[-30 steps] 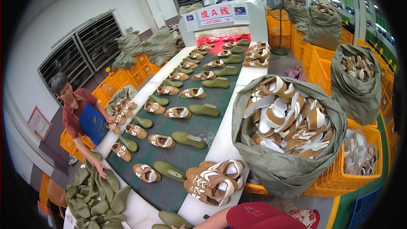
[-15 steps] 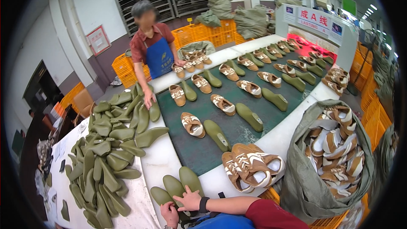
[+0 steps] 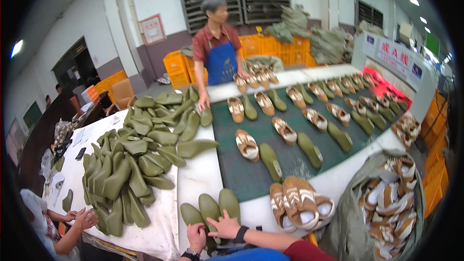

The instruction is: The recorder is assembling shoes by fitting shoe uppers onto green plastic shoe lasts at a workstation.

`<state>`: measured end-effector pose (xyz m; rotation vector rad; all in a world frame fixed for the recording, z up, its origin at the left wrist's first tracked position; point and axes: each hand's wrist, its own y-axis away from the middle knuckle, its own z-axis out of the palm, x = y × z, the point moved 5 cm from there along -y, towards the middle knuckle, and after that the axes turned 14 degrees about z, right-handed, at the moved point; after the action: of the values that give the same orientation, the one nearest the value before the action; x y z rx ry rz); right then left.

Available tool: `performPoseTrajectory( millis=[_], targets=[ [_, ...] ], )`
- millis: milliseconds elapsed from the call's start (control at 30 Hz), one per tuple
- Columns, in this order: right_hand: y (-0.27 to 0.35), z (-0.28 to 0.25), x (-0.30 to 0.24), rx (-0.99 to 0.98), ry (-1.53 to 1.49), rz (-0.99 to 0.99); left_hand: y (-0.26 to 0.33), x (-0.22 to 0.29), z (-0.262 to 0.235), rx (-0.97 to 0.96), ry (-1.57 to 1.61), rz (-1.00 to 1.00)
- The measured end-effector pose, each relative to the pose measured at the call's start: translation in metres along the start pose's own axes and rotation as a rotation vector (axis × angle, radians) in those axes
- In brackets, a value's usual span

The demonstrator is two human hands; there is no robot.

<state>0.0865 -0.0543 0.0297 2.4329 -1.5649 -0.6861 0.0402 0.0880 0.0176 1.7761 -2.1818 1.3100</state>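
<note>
- Head view, hands: the right hand [image 3: 225,225] is spread over three olive-green, foot-shaped, smooth lasts [image 3: 209,206], side by side on the flat white tabletop [image 3: 197,182]. The left hand [image 3: 195,237] is bent at the leftmost last; its grip cannot be told.
- Head view, step: apparently aligning the lasts; the next move calls for a secure hold.
- Head view, change: camera turned left; another person's hands [image 3: 85,219] now show at lower left.

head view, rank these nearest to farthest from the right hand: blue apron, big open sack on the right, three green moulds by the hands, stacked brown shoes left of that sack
1. Three green moulds: right at the right hand
2. Stacked brown shoes: to its right
3. Big open sack: farther right
4. Blue apron: ahead, far side
</note>
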Motion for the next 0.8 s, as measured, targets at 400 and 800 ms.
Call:
performPoseTrajectory(
  millis=[400,800],
  targets=[
    [0.166,-0.219,0.035,0.579,-0.989,-0.911,0.004,-0.005,0.003,-0.025,0.031,-0.043],
    [0.283,-0.247,0.047,0.921,-0.802,-1.406,-0.011,0.005,0.011,-0.056,0.056,-0.017]
  ],
)
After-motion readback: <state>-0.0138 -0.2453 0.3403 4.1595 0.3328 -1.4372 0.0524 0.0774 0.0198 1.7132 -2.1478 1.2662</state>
